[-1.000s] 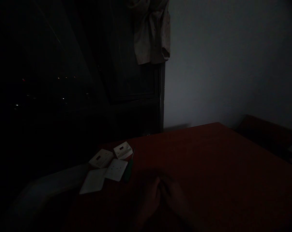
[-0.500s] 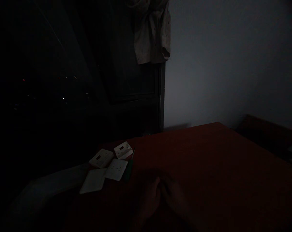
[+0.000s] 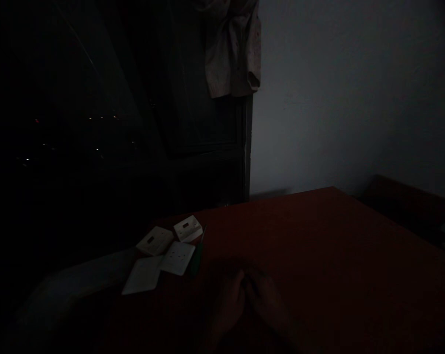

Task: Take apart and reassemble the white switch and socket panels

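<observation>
Barely any change over the last second: same pose for left hand [image 3: 229, 301] and right hand [image 3: 264, 299], a hair of drift in the view, same layout for plates, boxes and tool. Reads as a pause, no handling under way. Curled fingers on both hands, drawn in to meet or almost meet at the tips; too dark to tell about anything pinched between. Ahead-left of the hands, nearest first: green-handled screwdriver [image 3: 196, 259], aimed away from the hands; just beyond it, white socket plate [image 3: 178, 258] with small holes; then blank white plate [image 3: 142, 276] farther left, touching or overlapping at the corner, cannot tell which. Behind these, farther from the hands, left white box [image 3: 155, 241] and right white box [image 3: 188, 229], just beside each other. Edges: left side of the red surface [image 3: 318, 250] mostly lost in the dark, probably close to blank plate; far edge ahead, by the pale wall [image 3: 336, 98]; right edge slanting off, well apart from right hand. Widest room for moving ahead and right of the hands, tighter left because of the cluster.
</observation>
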A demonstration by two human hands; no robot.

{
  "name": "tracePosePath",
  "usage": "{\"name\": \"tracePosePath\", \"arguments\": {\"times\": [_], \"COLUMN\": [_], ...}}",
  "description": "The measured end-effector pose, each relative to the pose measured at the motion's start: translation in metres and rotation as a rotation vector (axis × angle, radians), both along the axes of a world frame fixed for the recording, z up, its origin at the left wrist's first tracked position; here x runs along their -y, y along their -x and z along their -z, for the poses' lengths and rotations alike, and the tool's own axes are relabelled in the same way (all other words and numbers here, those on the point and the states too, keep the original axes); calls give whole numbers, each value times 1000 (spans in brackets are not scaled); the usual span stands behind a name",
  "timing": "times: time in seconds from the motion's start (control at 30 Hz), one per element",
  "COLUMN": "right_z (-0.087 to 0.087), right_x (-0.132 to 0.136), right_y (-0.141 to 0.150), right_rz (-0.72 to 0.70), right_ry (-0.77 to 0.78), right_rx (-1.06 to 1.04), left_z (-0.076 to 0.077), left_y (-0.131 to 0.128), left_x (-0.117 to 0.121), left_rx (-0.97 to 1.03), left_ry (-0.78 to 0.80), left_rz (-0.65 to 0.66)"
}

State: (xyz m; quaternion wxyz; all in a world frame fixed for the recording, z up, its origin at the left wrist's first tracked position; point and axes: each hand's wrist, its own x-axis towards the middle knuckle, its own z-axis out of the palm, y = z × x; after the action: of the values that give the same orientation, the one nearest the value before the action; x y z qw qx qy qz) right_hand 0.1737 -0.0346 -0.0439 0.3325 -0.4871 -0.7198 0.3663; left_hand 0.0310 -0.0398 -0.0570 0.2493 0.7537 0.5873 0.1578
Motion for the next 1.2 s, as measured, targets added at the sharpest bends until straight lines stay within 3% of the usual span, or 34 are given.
{"name": "tracePosePath", "arguments": {"times": [0.3, 0.47, 0.6, 0.7, 0.87, 1.2], "right_z": [1, -5, -5, 1, 7, 6], "right_x": [0, 1, 2, 1, 0, 0], "right_y": [0, 0, -1, -1, -1, -2], "right_rz": [11, -23, -15, -10, -4, -1], "right_ry": [-21, -20, -32, -25, -14, -12], "right_rx": [16, -2, 18, 31, 34, 72], "left_z": [-2, -20, -41, -48, -46, -43], "left_y": [-4, 6, 33, 50, 59, 62], "left_x": [0, -5, -16, -20, -20, -20], "left_rx": [-8, -50, -248, -431, -589, -539], "left_ry": [-5, -22, -188, -266, -259, -187], "left_rz": [2, -23, -268, -447, -509, -478]}}
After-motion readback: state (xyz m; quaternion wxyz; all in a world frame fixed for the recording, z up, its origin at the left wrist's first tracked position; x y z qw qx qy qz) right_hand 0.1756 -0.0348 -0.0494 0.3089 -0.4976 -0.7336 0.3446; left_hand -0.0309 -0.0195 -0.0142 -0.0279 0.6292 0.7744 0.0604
